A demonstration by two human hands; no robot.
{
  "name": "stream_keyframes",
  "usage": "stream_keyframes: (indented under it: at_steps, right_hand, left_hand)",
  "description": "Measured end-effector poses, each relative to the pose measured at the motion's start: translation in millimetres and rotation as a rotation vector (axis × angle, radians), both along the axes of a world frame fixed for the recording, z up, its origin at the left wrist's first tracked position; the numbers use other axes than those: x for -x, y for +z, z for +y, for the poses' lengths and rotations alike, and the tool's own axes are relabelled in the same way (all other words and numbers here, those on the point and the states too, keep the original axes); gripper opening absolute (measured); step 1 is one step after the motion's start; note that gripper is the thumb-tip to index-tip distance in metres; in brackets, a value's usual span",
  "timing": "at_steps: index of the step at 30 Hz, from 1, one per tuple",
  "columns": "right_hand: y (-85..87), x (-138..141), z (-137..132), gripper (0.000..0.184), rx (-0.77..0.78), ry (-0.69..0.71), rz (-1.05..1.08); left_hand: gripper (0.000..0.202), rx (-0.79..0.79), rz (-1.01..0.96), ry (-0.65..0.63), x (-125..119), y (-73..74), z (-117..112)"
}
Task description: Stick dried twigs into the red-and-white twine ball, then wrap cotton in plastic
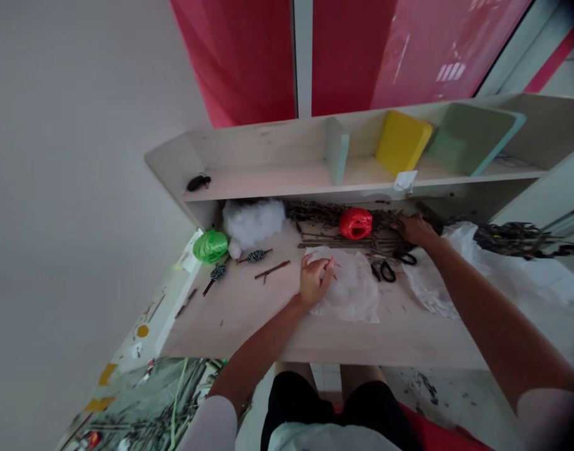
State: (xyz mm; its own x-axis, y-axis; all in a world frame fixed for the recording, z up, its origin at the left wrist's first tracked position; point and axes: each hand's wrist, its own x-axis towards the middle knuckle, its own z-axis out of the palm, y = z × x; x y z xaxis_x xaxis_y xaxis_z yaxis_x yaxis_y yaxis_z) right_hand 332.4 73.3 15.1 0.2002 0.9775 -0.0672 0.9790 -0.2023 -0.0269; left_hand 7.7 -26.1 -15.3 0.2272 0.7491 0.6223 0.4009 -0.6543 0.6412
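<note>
Two grips worked: the left grip (315, 282) pinched a plastic bag (353, 294), and the right grip (415, 228) touched twigs (324, 214), maybe clenched.

body log | left hand (313, 282), right hand (413, 228): bare, no gloves | well behind both hands' fingers: white short sleeves, left sleeve (207, 426), right sleeve (545, 419) | nearer the body than the fingers: pale shirt (329, 438), faint print; black shorts (296, 407), bare legs (357, 373)

A pale wooden shelf (268, 188), yellow foam block (402, 143), green foam block (470, 139), black object (198, 182), red panels (249, 56)
</note>
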Motion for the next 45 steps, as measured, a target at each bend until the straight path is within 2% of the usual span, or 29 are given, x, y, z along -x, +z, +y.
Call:
stream_keyframes:
  at_steps: [5, 11, 16, 23, 32, 45]
  right_hand:
    - [8.2, -7, 3, 0.049, -0.007, 0.024, -0.013]
    - [15.2, -7, -8, 0.048, -0.133, -0.047, -0.052]
    - [10.8, -5, -11, 0.049, -0.110, -0.050, -0.045]
    - [2.9, -6, -10, 0.049, -0.179, -0.069, 0.035]
    - [5.9, -10, -5, 0.049, -0.114, -0.041, 0.044]
    - [-1.6, -6, -6, 0.049, -0.174, -0.076, 0.070]
  left_hand:
    - [0.028, 0.004, 0.012, 0.005, 0, -2.1, 2]
    - [0.030, 0.025, 0.024, 0.008, -1, -3.2, 2]
    - [0.031, 0.002, 0.018, 0.003, -1, -4.8, 3]
    - [0.033, 0.008, 0.041, 0.029, 0, -4.4, 3]
    - [0.029, 0.009, 0.034, 0.025, 1, -5.2, 5]
    - [0.031, 0.023, 0.029, 0.007, 1, -5.4, 5]
